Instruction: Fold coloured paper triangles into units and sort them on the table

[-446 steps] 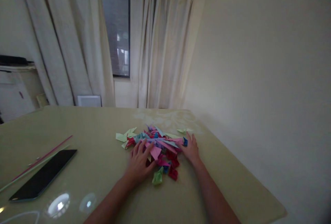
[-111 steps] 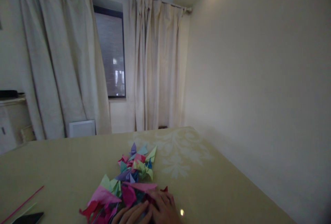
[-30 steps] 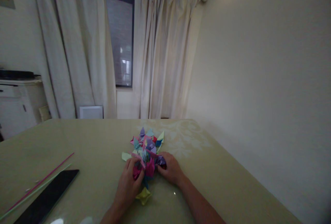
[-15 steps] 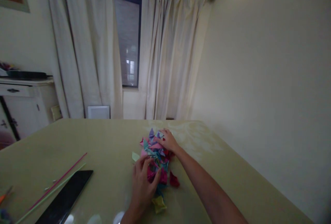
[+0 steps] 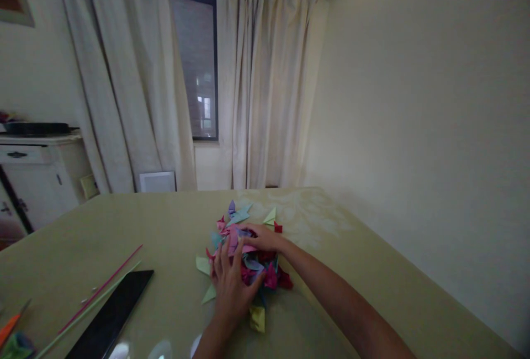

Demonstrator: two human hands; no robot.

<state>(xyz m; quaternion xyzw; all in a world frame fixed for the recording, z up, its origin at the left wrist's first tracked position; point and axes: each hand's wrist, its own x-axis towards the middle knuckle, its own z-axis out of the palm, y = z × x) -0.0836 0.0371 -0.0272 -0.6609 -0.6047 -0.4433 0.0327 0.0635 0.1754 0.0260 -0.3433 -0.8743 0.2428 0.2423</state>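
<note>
A heap of origami pieces [image 5: 253,262] in pink, red, teal, purple and green lies on the table in front of me; some look like folded cranes. My left hand [image 5: 232,272] rests on the near left side of the heap with its fingers spread. From the right, my right hand [image 5: 261,237] reaches over the upper part, fingers stretched across the paper and their tips partly hidden. A yellow folded piece [image 5: 257,319] sits at the near end. Beyond the hands lie a light blue piece [image 5: 240,215], a pale green piece [image 5: 270,216] and a small red piece [image 5: 277,227].
To the left, a black flat strip [image 5: 111,312] lies beside a pink stick [image 5: 101,288] and a green stick [image 5: 89,309]. An orange-handled tool [image 5: 11,326] is at the left edge. The wall [image 5: 414,127] runs along the right; curtains [image 5: 273,83] hang behind the table.
My right hand has come nearer and lower over the heap, closer to my left hand. Several origami pieces have shifted and spread at the edges, leaving some loose beyond my right hand.
</note>
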